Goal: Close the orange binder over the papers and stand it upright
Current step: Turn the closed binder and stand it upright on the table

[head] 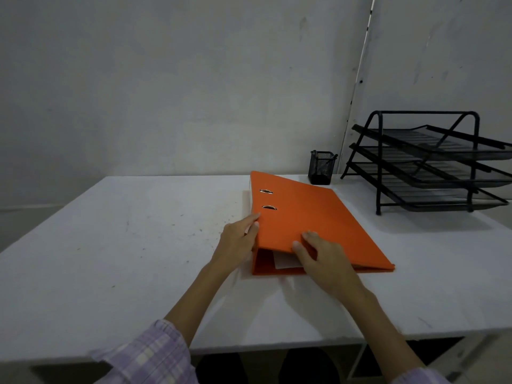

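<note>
The orange binder [307, 217] lies flat on the white table [124, 245], its cover folded down over the white papers [284, 261], which peek out at the near open end. Two metal-rimmed slots show near the cover's left edge. My left hand [238, 241] grips that left edge, fingers curled against it. My right hand [322, 257] holds the cover's near edge, thumb under it and fingers on top.
A black mesh pen cup [321, 167] stands just behind the binder. A black three-tier wire letter tray [432, 162] fills the back right corner. Grey walls rise close behind the table. The table's near edge runs just in front of my forearms.
</note>
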